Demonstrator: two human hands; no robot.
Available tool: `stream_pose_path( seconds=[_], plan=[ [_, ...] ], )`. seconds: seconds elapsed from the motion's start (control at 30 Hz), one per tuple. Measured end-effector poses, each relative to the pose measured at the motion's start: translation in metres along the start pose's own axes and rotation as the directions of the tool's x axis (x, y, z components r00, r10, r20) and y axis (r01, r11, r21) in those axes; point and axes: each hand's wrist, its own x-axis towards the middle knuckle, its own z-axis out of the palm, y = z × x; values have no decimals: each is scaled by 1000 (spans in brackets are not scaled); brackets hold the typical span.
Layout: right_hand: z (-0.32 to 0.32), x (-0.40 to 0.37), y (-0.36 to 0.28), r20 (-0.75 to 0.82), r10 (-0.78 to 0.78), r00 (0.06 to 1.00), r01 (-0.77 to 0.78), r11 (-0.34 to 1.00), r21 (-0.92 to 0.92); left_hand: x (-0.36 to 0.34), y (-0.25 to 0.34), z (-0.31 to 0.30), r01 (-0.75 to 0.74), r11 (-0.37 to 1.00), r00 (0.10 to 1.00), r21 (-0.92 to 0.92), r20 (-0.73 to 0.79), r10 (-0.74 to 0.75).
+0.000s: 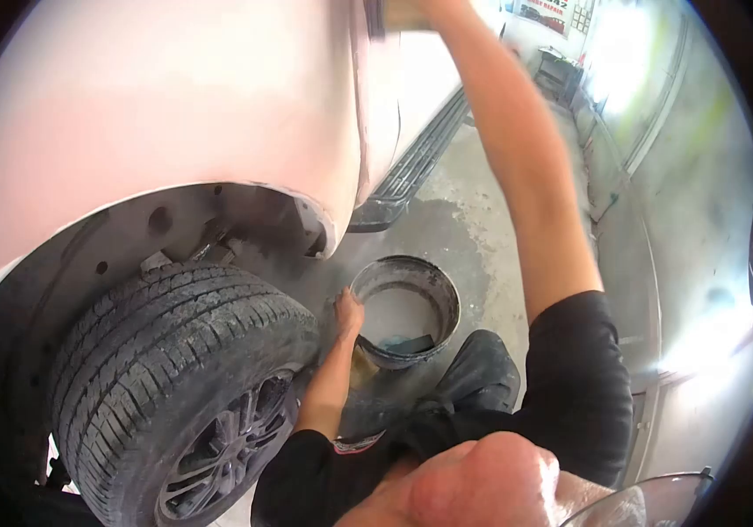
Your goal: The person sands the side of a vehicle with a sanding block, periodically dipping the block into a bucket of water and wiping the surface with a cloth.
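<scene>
My right hand (pixel 410 14) is raised at the top edge, partly cut off and slightly blurred. Its fingers appear closed on a narrow grey sanding block (pixel 375 18) lying against the pale pinkish car panel (pixel 218 105), near a vertical seam. Low down, my left hand (pixel 349 314) is closed at the left rim of a dark bucket (pixel 453 303), between bucket and tyre; some fingertips are hidden. Cloudy water (pixel 396 314) fills the lower part of the bucket, with a dark block (pixel 416 344) partly in it.
A large tyre (pixel 174 334) with a spoked wheel stands at left under the wheel arch (pixel 122 220). Beyond the bucket runs a ribbed side step (pixel 420 154). Wet concrete floor (pixel 504 237) borders a wall (pixel 692 193) at right. My bent knee (pixel 486 364) is beside the bucket.
</scene>
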Motion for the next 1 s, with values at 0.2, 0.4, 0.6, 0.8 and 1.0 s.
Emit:
stream_pose_path(
  seconds=[0.2,0.4,0.6,0.8,1.0],
  plan=[
    [24,-292,11,198,76,977,-93,993,76,-26,22,-24,-189,966,966,175,-143,215],
    [-35,-464,45,510,456,729,-473,875,-107,-30,52,-34,-480,771,857,420,37,514],
    [-60,-597,121,651,638,413,-423,767,-483,-14,36,18,-595,713,641,370,754,143],
    [-72,-588,116,662,693,285,-579,675,-457,-24,38,121,-439,719,500,539,811,-303],
    [-72,-597,120,639,706,306,-575,672,-467,-40,5,157,-444,693,516,568,794,-321]
  ],
)
